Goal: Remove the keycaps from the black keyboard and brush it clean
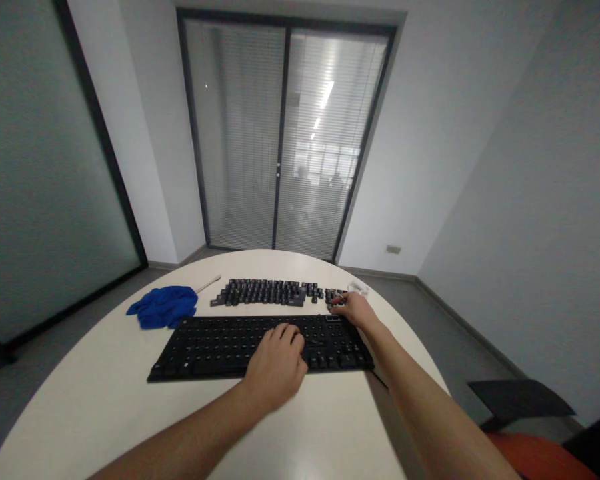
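A black keyboard [215,347] lies across the round white table, most of its keycaps off. My left hand [279,363] rests on its middle, fingers curled and close together; whatever may be under them is hidden. Beyond the keyboard, loose black keycaps [265,292] stand in rows. My right hand [353,308] reaches to the small group at the right end of these rows, its fingers bent together at the keycaps. What is between its fingertips is too small to make out.
A crumpled blue cloth [165,307] lies left of the keycaps, beside a thin white brush or stick [209,284]. A small clear item [358,287] sits behind my right hand. The table [80,400] has a curved edge; a chair [530,453] stands at right.
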